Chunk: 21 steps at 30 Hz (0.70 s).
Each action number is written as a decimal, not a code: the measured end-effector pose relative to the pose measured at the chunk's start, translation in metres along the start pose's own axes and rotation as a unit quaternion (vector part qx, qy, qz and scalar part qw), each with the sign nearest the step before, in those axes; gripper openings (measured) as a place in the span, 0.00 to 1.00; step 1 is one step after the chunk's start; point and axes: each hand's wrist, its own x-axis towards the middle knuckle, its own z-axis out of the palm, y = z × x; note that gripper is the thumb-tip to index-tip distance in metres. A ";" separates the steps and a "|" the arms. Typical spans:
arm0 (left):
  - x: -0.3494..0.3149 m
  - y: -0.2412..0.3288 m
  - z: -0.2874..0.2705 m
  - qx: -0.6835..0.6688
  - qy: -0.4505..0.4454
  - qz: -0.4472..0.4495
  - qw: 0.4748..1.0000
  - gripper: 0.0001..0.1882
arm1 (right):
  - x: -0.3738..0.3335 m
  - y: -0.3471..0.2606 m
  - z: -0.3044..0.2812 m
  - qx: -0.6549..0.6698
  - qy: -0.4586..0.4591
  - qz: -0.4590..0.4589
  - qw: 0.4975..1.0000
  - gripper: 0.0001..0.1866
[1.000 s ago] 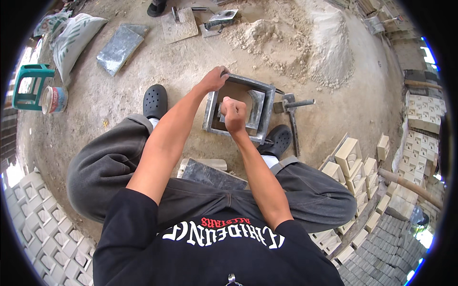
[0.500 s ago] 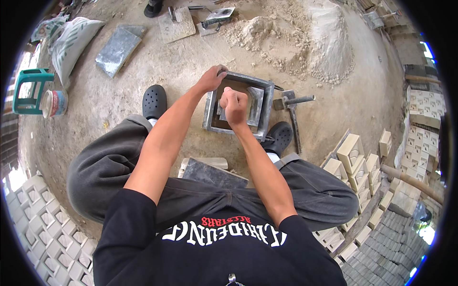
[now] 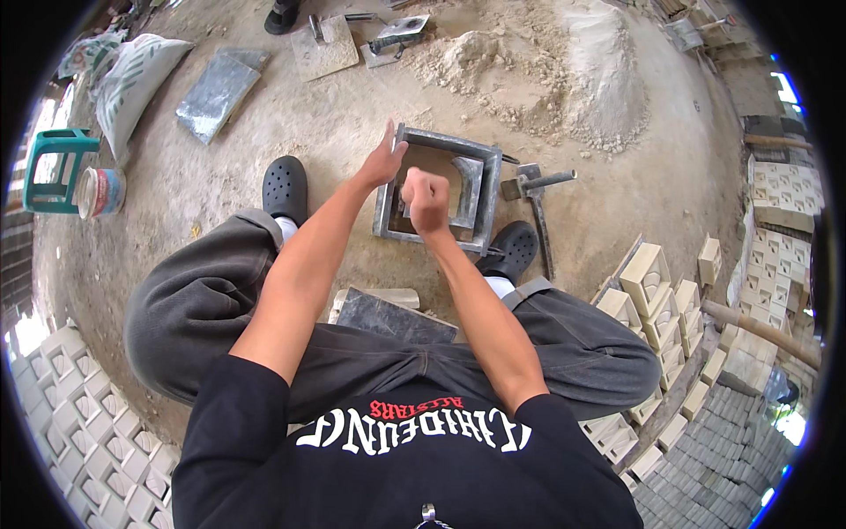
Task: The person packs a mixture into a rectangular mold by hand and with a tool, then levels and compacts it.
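A square grey metal mould (image 3: 487,201) lies on the sandy ground between my two black clogs. It holds brown, packed fill and a curved metal insert (image 3: 468,187). My right hand (image 3: 427,196) is clenched in a fist over the inside of the mould, near its front left part. Whether the fist holds anything is not visible. My left hand (image 3: 385,159) hovers at the mould's left rim with the fingers stretched out and the palm turned to the mould, holding nothing.
A hammer-like metal tool (image 3: 538,187) lies right of the mould. Sand and cement piles (image 3: 604,84) sit beyond it. A dark slab (image 3: 388,317) lies under my knees. Cast blocks (image 3: 652,286) stack at right and lower left. A green stool (image 3: 51,167) and a can (image 3: 101,192) stand far left.
My left hand has let go of the mould's far left corner and opened beside the rim. The right fist has drawn slightly back toward me over the mould.
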 end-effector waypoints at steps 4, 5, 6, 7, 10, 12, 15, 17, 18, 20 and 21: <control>-0.007 -0.010 -0.007 0.003 -0.010 -0.080 0.997 0.37 | 0.004 -0.012 0.013 0.057 0.010 0.044 0.997 0.21; -0.010 -0.006 -0.004 -0.040 -0.063 -0.100 0.992 0.38 | -0.007 0.005 0.011 -0.030 0.027 -0.046 0.998 0.21; -0.009 -0.003 -0.006 -0.081 -0.113 -0.116 0.983 0.40 | -0.012 0.014 0.010 -0.116 0.042 -0.139 0.983 0.21; -0.012 0.000 -0.006 -0.098 -0.119 -0.138 0.978 0.41 | -0.016 0.021 0.001 -0.087 -0.009 -0.037 0.996 0.21; -0.019 0.012 -0.017 -0.169 -0.163 -0.273 0.933 0.41 | 0.002 -0.015 0.013 0.018 0.003 0.048 0.999 0.20; -0.028 0.013 -0.016 -0.174 -0.144 -0.302 0.926 0.32 | -0.002 -0.012 0.013 0.010 0.014 0.054 0.998 0.19; -0.023 0.017 -0.016 -0.197 -0.150 -0.325 0.913 0.32 | -0.012 0.002 0.009 -0.059 0.005 -0.018 0.998 0.21; -0.028 0.014 -0.024 -0.218 -0.225 -0.347 0.884 0.33 | 0.004 -0.016 0.013 -0.034 0.007 0.017 0.999 0.21; -0.033 0.016 -0.025 -0.218 -0.225 -0.349 0.883 0.33 | 0.009 -0.024 0.016 -0.009 0.015 0.053 0.998 0.21; -0.037 0.024 -0.026 -0.214 -0.210 -0.358 0.884 0.33 | -0.006 -0.027 0.013 0.021 0.040 0.013 0.999 0.22; -0.037 0.023 -0.020 -0.227 -0.190 -0.361 0.885 0.33 | -0.013 -0.006 0.008 -0.011 0.023 -0.038 0.999 0.22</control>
